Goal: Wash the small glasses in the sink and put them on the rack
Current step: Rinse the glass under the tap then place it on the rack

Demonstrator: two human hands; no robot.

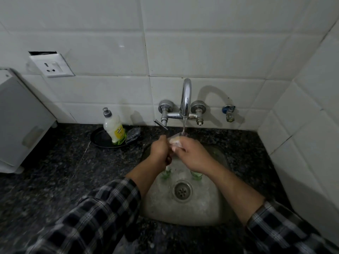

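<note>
Holding a small glass (175, 142) directly under the tap (186, 99) so the stream rinsed it, the right hand (192, 154) curled its fingers round it, the left hand (160, 149) gripped its other end, and another glass (196, 175) waited below the tap in the sink (211, 213).

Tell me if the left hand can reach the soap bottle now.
Probably yes: the soap bottle stands on the black plate near the left hand, nothing between. But that hand seems to hold the small glass with the right hand, so free it first.
</note>
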